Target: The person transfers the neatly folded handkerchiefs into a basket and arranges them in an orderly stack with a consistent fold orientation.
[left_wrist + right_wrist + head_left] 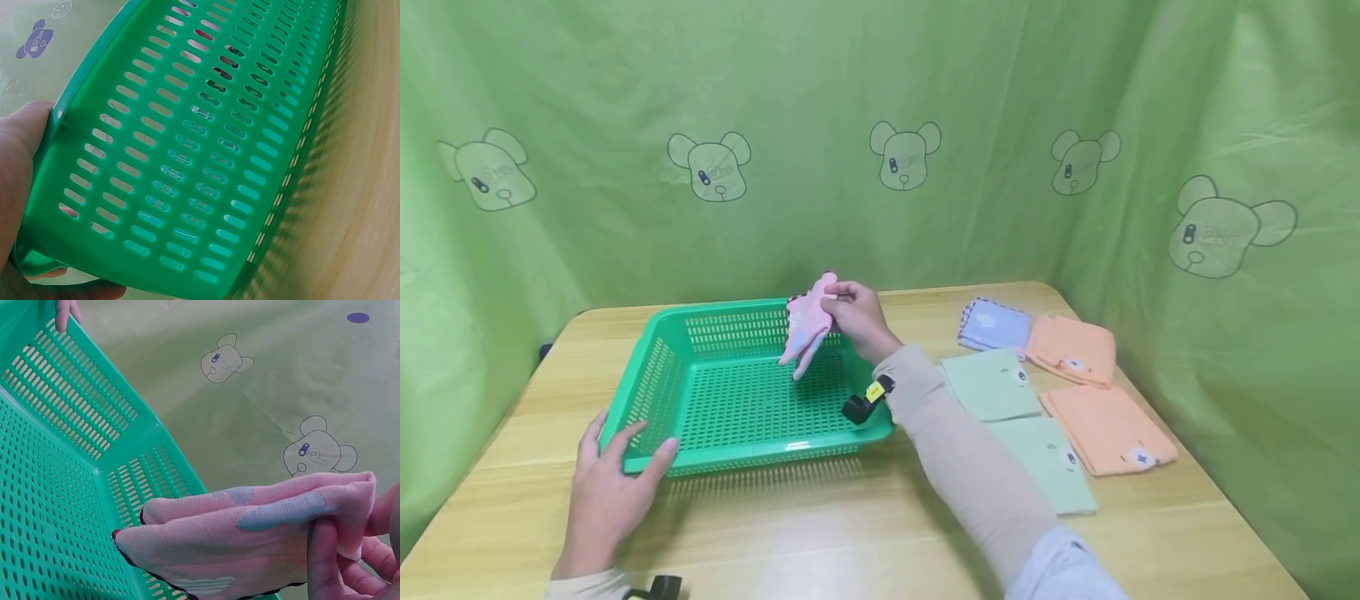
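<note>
In the head view, a folded pink towel [808,321] with blue patches and a dark edging hangs above the green plastic basket [647,358]. My right hand [859,315] pinches it at one end between thumb and fingers; the right wrist view shows the folded pink towel [219,540] held in layers. At the basket's near left corner, my left hand [613,483] grips the rim, with fingers over the edge and thumb at the front. The left wrist view has the basket's slotted side wall [162,125] up close, slightly raised off the table at the front.
Right of the basket lie a folded blue towel [995,325], two orange ones [1071,346] [1108,429], and two pale green ones [992,387] [1045,458]. Green curtains [820,225] with bear-head prints surround the wooden table [775,533].
</note>
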Available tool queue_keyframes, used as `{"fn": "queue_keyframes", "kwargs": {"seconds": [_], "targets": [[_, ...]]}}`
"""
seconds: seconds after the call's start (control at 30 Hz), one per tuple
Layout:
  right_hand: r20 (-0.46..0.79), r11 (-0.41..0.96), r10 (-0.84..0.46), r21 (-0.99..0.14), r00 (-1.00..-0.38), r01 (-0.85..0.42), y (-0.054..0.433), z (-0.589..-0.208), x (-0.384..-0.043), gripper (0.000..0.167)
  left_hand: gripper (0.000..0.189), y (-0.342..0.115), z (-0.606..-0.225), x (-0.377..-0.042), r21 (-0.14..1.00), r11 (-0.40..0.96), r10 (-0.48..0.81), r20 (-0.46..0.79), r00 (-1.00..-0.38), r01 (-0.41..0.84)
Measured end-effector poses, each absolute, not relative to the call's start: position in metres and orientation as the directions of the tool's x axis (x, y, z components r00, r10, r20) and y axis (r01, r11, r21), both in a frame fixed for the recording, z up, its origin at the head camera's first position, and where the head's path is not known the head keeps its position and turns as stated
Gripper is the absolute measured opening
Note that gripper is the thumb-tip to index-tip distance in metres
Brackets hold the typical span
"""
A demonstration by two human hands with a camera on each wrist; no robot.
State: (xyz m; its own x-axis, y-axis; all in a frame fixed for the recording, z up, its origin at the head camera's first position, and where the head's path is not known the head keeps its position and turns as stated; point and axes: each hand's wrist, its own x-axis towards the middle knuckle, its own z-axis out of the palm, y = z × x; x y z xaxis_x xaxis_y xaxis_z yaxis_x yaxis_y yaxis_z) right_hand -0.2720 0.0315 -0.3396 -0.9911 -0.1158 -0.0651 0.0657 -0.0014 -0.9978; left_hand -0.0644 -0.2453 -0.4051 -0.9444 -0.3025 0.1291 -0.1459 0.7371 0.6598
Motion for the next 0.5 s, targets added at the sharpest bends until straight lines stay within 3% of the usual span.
{"fn": "queue_keyframes", "kwargs": {"seconds": [0.5], "targets": [[-0.121, -0.008, -0.131, -0.992, -0.984, 0.124, 0.0239, -0.3418, -0.2721, 0.025, 0.069, -0.2451, -0.4047, -0.0645, 0.664, 0.735, -0.302, 0.134, -0.944, -0.140]]}}
